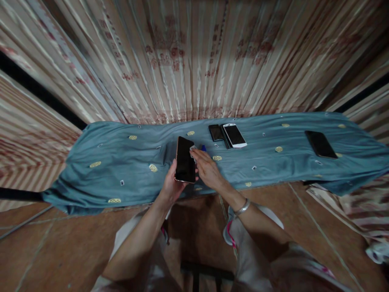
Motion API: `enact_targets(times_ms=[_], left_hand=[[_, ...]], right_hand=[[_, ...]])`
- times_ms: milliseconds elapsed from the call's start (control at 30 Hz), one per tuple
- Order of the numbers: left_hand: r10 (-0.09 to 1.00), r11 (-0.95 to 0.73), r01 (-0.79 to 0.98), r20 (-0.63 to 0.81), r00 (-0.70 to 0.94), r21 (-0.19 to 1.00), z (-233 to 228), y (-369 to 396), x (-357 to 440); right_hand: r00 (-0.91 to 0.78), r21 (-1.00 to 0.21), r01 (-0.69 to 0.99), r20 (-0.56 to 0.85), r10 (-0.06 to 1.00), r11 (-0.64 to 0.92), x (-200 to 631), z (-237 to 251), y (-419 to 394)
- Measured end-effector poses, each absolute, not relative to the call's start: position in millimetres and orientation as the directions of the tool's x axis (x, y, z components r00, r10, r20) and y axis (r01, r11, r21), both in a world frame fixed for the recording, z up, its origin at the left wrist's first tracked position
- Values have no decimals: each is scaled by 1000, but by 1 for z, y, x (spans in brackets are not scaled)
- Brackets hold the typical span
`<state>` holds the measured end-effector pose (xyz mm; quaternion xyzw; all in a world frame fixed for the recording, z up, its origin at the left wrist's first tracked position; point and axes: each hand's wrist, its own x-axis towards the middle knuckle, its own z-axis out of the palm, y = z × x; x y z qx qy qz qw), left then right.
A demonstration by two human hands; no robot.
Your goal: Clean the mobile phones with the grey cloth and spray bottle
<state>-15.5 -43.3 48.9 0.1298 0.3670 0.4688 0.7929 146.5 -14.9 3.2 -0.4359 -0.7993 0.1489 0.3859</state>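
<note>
No text, label, brand or number can be read anywhere: the red marks on the curtain (170,48) are too blurred to make out, and the phone (185,160) in hand and the phones on the cloth (121,162) show blank screens

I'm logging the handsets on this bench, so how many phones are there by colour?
Black-faced phone with gold edge, in the left hand: 1
Black phones lying on the cloth: 3
White phone: 1
Total: 5
</note>
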Motion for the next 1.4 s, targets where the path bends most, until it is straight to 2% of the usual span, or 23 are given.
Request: enact_targets(times_ms=[267, 500, 700, 833, 1133, 1400], left_hand=[[866, 463, -696, -446, 224, 549, 47, -39, -13], [849, 402, -769, -518, 109, 497, 55, -34, -11], [872, 360, -792, -480, 97, 493, 45, -28, -19], [889, 378, -768, -435, 144, 517, 39, -23, -25], [891, 375, -724, -441, 109, 578, 36, -20, -28], [856, 429, -739, -495, 150, 519, 38, -23, -18]], right_hand=[[-363, -542, 601, 470, 805, 588, 143, 8, -22], [-398, -509, 603, 476, 784, 615, 137, 14, -30], [-435, -479, 582, 500, 749, 657, 133, 12, -38], [-471, -467, 557, 504, 724, 687, 132, 10, -43], [-510, -415, 510, 560, 654, 753, 128, 5, -54], [-518, -401, 452, 610, 600, 797, 111, 7, -58]])
